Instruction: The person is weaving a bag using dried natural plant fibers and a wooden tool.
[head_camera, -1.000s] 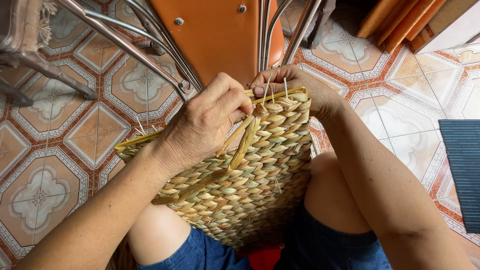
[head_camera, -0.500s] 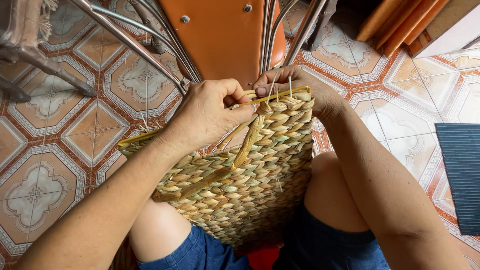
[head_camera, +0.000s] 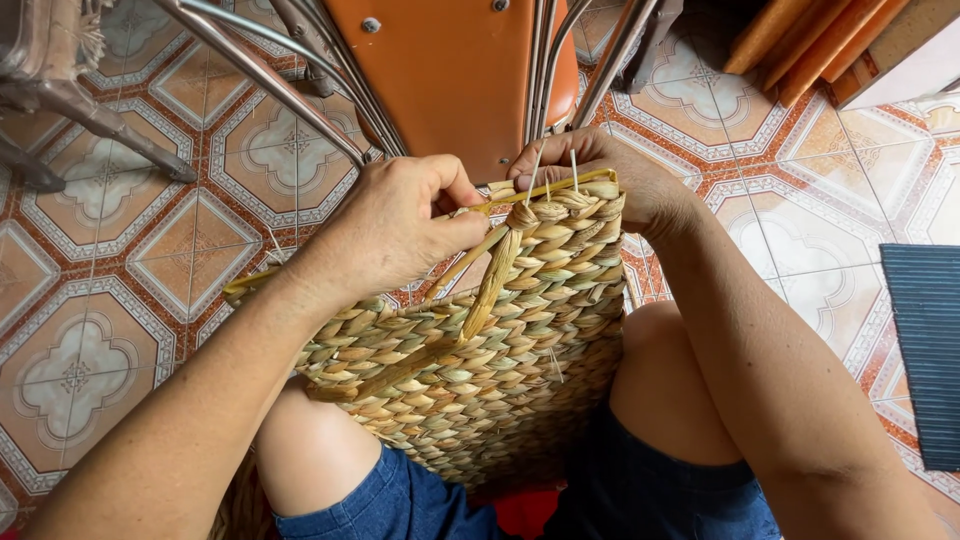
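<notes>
Most of what lies below me is tiled floor (head_camera: 120, 290), laid in cream octagons with pale flower shapes, edged in red-brown and green bands, running out on both sides of my knees. Straight ahead stands an orange chair (head_camera: 460, 70) on bent steel tube legs (head_camera: 270, 75), its seat panel seen from close up, with two screw heads near the top. At the far right edge lies a dark ribbed mat (head_camera: 925, 350), and up in the right corner some orange-brown wooden slats (head_camera: 800, 45) lean beside a pale board. A second metal frame (head_camera: 70, 110) shows at the top left. On my lap, across my blue shorts (head_camera: 400, 505), rests the woven basket (head_camera: 500, 380), a broad panel of plaited straw in tan and green tones, its upper rim raised toward the chair. My left hand (head_camera: 390, 225) sits at that rim, fingers clenched around a loose straw strand (head_camera: 490, 285) that hangs down over the weave. My right hand (head_camera: 620, 175) grips the basket's top right corner, fingers curled behind the edge and thumb on the near side. A thin yellow rod (head_camera: 545, 188) runs along the rim between both hands, and two fine pale strings (head_camera: 536, 170) stick up from it.
</notes>
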